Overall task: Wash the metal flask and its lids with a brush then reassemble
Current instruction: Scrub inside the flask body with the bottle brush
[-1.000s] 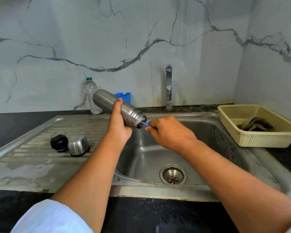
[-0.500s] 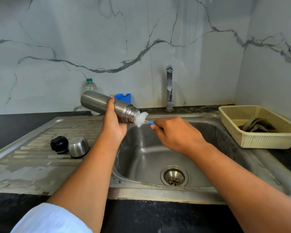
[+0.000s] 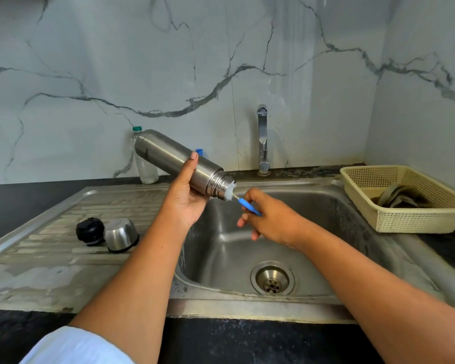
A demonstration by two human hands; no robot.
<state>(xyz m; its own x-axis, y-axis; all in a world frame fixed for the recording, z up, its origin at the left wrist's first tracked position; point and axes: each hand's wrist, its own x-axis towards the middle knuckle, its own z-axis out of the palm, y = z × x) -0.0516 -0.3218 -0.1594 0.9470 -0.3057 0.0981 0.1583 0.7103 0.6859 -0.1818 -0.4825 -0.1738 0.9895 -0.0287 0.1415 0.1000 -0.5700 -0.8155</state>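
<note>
While we lean over the sink: our view takes in both bare forearms reaching across the steel basin [image 3: 313, 232].
Our left hand: our left hand [image 3: 188, 191] is wrapped around the metal flask [image 3: 174, 160], thumb lying along its side.
Flask: it is held in the air above the basin's left edge, tilted, open threaded mouth pointing down and to the right, base raised toward the wall.
Our right hand: our right hand [image 3: 269, 218] pinches the blue handle of the brush [image 3: 243, 203] between its fingertips, the lower fingers loosely curled.
Brush: its white bristles sit at the flask's mouth, partly inside, with a short wire stem showing between bristles and handle.
Lids: we see the black inner lid [image 3: 90, 230] and the steel cup lid [image 3: 121, 234] on the draining board [image 3: 50, 248], touching each other, well left of the flask.
Behind: a clear plastic bottle [image 3: 145, 164] stands at the wall, partly hidden by the flask; the tap [image 3: 262, 140] rises to the right.
Right side: a cream basket [image 3: 410, 219] on the dark counter holds a grey cloth [image 3: 399, 197].
</note>
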